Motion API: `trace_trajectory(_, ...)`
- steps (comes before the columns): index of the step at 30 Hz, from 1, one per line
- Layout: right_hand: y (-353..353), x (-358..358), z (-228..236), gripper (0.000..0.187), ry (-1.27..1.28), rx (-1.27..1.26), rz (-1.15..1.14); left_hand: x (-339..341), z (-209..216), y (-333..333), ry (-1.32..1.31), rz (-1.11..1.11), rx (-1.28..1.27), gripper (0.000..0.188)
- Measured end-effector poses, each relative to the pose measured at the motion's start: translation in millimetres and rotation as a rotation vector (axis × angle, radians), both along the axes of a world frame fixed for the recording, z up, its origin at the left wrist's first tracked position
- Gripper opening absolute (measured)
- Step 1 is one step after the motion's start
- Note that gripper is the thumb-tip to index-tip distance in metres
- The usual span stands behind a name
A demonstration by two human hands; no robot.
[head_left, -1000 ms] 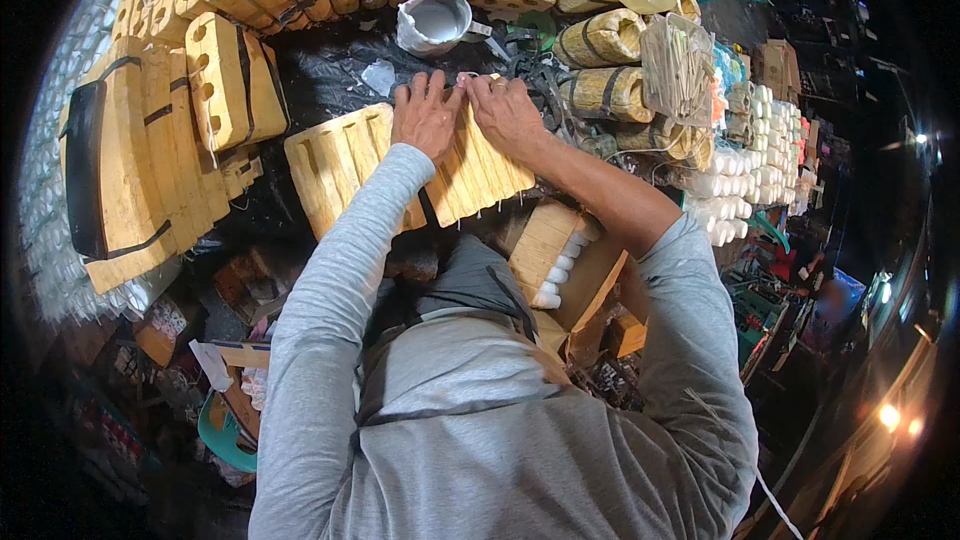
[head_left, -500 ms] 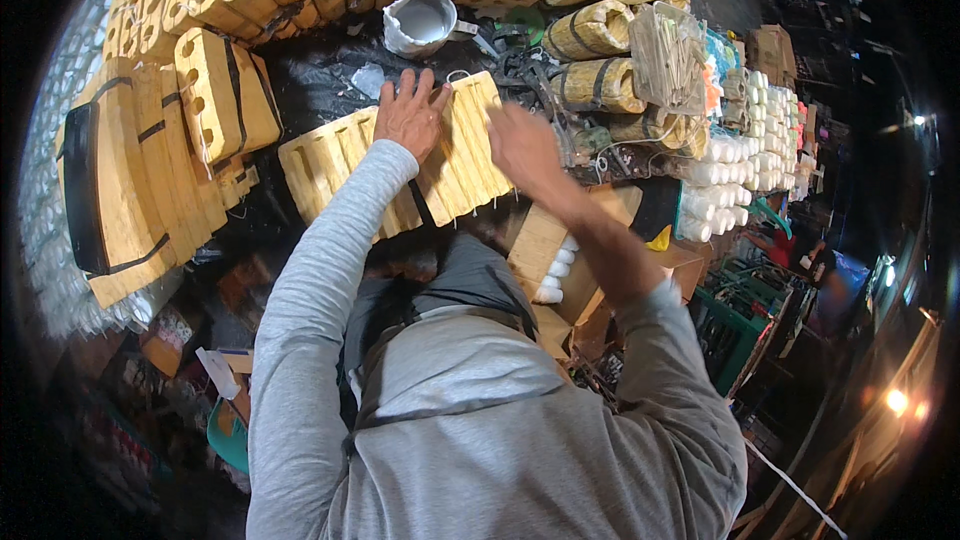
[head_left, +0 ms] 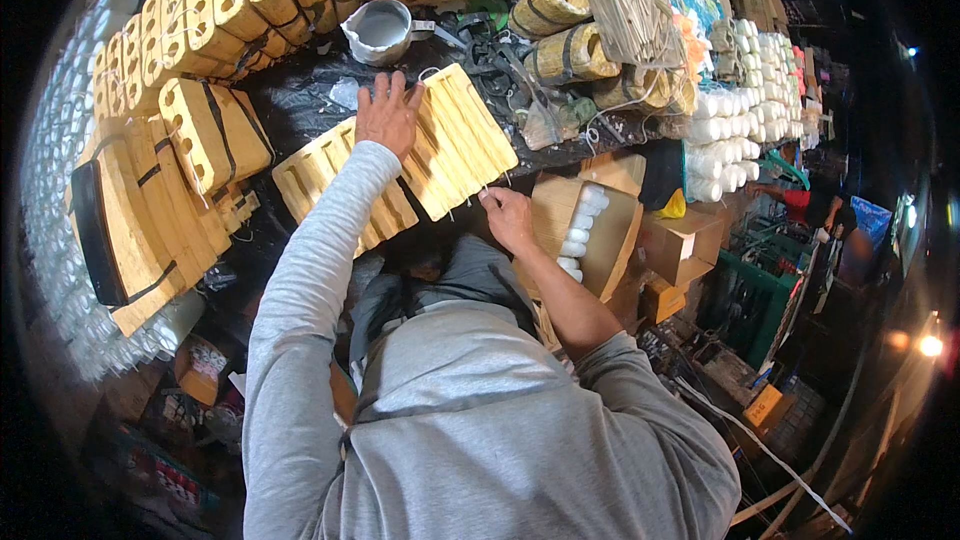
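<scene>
Spreads L hand (head_left: 387,122) palm-down, w/ fingers splayed, over far end of join betw. two yellow grooved blocks. Curls R hand (head_left: 508,216) at near right corner of R grooved block (head_left: 465,145), w/ thumb & index drawn close; cannot tell whether pinching a thread end there or only touching the corner.

Located R grooved block directly ahead of body, grooves up, set at an angle. Found L grooved block (head_left: 308,177) alongside, partly covered by grey L sleeve (head_left: 335,220), w/ narrow dark gap betw. the two at near end. Noted thin white thread ends (head_left: 469,202) projecting from near edge of R grooved block; also white string loop (head_left: 428,71) at far edge, just beside L fingertips.

Logged beyond: metal cup (head_left: 380,35), handle to R, on black sheeting (head_left: 305,65); whitish scrap (head_left: 345,93) betw. cup & L hand. Logged to L: strapped holed block (head_left: 215,130). Logged to R: strapped cylindrical pcs (head_left: 572,55), clear box of thin sticks (head_left: 637,15); nearer body, white cylinders (head_left: 580,225) against brown cardboard (head_left: 618,235).
</scene>
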State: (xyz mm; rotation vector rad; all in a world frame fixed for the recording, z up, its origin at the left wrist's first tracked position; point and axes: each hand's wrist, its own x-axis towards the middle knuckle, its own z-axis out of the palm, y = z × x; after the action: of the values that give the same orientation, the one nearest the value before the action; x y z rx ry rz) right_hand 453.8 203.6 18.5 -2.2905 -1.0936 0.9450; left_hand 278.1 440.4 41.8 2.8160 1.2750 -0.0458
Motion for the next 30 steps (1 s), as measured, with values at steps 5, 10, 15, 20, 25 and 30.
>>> trace_trajectory(5,-2,5,8,0.026,0.031,0.07,0.016,-3,4,8,-0.045,0.001,-0.061,0.054)
trace_trajectory(10,1,9,3,0.025,0.019,0.078,0.048,-3,3,13,-0.095,0.027,-0.114,0.051)
trace_trajectory(15,2,7,3,0.024,0.04,0.136,0.067,-6,-4,12,-0.074,-0.01,-0.044,0.054)
trace_trajectory(20,3,8,5,0.024,0.061,0.085,0.09,-5,-6,4,-0.071,-0.059,-0.026,0.067)
trace_trajectory(25,3,7,3,0.025,0.091,0.093,0.072,0,1,1,-0.019,0.09,-0.223,0.078)
trace_trajectory(30,3,8,1,0.027,0.094,0.071,0.042,3,5,0,-0.016,0.165,-0.315,0.088)
